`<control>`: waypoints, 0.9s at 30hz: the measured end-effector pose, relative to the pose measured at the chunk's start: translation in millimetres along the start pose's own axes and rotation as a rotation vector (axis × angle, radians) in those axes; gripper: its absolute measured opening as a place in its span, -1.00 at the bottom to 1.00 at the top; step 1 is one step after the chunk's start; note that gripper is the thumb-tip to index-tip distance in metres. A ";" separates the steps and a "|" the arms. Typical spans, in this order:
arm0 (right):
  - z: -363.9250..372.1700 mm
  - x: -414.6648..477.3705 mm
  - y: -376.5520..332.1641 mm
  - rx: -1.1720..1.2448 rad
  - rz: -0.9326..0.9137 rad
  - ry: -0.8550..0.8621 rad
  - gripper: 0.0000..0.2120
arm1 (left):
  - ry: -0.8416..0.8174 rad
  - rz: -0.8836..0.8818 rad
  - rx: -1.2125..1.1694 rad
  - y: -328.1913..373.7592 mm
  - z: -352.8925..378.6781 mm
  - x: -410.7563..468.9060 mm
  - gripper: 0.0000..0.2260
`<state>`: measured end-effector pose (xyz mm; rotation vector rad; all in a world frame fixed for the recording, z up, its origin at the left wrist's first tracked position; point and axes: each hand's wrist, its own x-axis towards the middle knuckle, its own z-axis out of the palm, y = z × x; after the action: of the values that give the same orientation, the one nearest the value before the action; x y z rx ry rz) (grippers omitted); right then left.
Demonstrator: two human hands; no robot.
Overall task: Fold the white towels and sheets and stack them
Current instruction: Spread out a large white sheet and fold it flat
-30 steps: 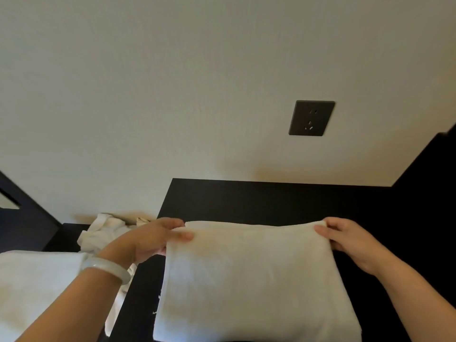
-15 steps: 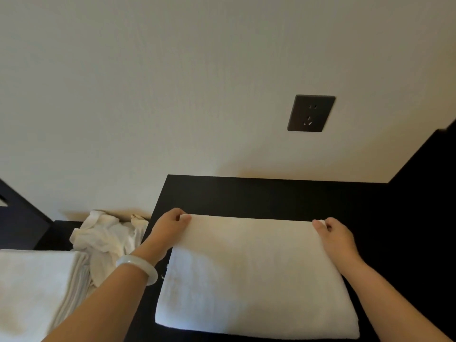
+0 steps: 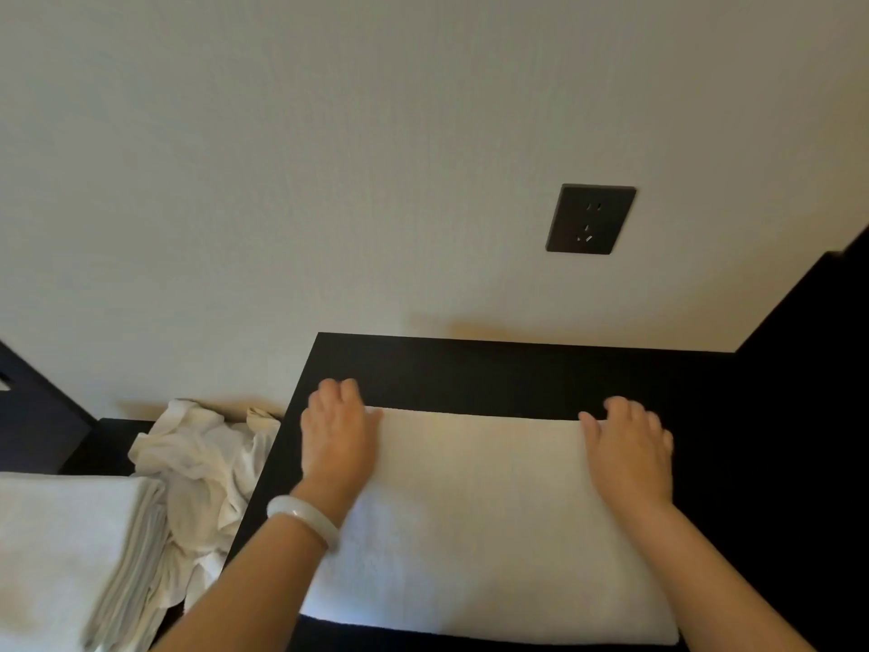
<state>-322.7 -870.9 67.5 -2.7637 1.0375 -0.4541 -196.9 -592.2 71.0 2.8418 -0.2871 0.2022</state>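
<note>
While both palms lie flat on it, the folded white towel [image 3: 479, 520] rests on the black table [image 3: 517, 374], covering much of the table's near part, with its far edge running along the table's back edge. The left hand [image 3: 338, 430] presses the towel's far left corner. Its fingers are stretched forward and its tips reach past the cloth onto the dark top; it grips nothing. A pale bracelet [image 3: 303, 515] circles that wrist. The right hand [image 3: 630, 444] presses the far right corner the same way, fingers loosely spread, nothing held. Just off the table's left edge sits a crumpled heap of white cloth [image 3: 202, 458], and farther from the table a stack of folded white linen [image 3: 61, 534]. A dark wall socket [image 3: 590, 218] sits above the table's back edge, toward its right.
</note>
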 end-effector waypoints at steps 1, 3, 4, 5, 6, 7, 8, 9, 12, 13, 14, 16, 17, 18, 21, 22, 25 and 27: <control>-0.8 -11.3 -12.8 0.000 -0.133 0.074 -0.66 | 0.075 0.105 -0.002 16.4 -2.2 -11.9 -0.67; 3.8 -39.1 -42.6 0.091 -0.388 0.035 -0.63 | 0.116 0.375 -0.109 49.6 3.0 -44.0 -0.63; 10.1 -53.0 -54.3 0.094 -0.501 -0.084 -0.56 | 0.067 0.476 -0.097 61.7 10.1 -61.9 -0.57; 17.9 -65.6 -61.2 0.070 -0.571 -0.218 -0.50 | -0.057 0.509 -0.062 67.5 16.9 -76.6 -0.52; 24.9 -73.1 -61.6 0.029 -0.608 -0.314 -0.47 | -0.138 0.496 -0.017 65.5 22.9 -84.7 -0.49; 29.4 -73.1 -54.3 0.011 -0.615 -0.341 -0.46 | -0.188 0.456 0.017 57.0 27.6 -86.7 -0.46; 32.0 -66.5 -42.4 0.008 -0.587 -0.325 -0.45 | -0.227 0.408 0.039 45.3 30.4 -83.9 -0.43; 33.2 -58.7 -27.7 -0.005 -0.532 -0.302 -0.44 | -0.243 0.373 0.079 32.6 32.2 -79.9 -0.42; 31.7 -32.8 19.4 -0.094 -0.271 -0.258 -0.34 | -0.202 0.275 0.157 -3.4 32.0 -65.0 -0.42; 29.5 -26.8 30.2 -0.053 -0.170 -0.307 -0.33 | -0.214 0.221 0.143 -14.1 30.5 -60.5 -0.44; 26.5 -21.6 37.5 0.031 -0.077 -0.378 -0.35 | -0.236 0.156 0.102 -24.5 27.7 -56.3 -0.45; 19.3 -15.8 42.5 0.160 0.018 -0.481 -0.41 | -0.289 0.044 0.033 -36.9 20.4 -50.1 -0.47; 15.6 -14.4 41.4 0.109 0.024 -0.479 -0.42 | -0.290 0.019 0.041 -37.5 17.6 -48.4 -0.47; 11.6 -14.5 35.7 0.003 -0.010 -0.416 -0.40 | -0.261 0.026 0.058 -33.7 15.4 -47.8 -0.47; -2.7 -28.3 -6.1 -0.068 -0.267 -0.116 -0.38 | -0.196 0.084 0.031 -10.0 10.2 -57.2 -0.43; -5.5 -37.5 -26.3 0.026 -0.382 -0.110 -0.40 | -0.216 0.074 -0.008 -5.8 11.2 -63.2 -0.41; 2.3 -67.7 -86.8 0.144 -0.654 -0.312 -0.42 | -0.281 -0.154 -0.204 -11.8 6.6 -76.1 -0.32; 16.1 -83.1 -112.2 0.097 -0.695 -0.415 -0.44 | -0.252 -0.303 -0.250 -24.9 0.3 -80.2 -0.31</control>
<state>-307.6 -731.3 61.3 -2.8735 -0.0478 0.0128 -269.3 -554.7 51.0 2.6144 0.0675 -0.2378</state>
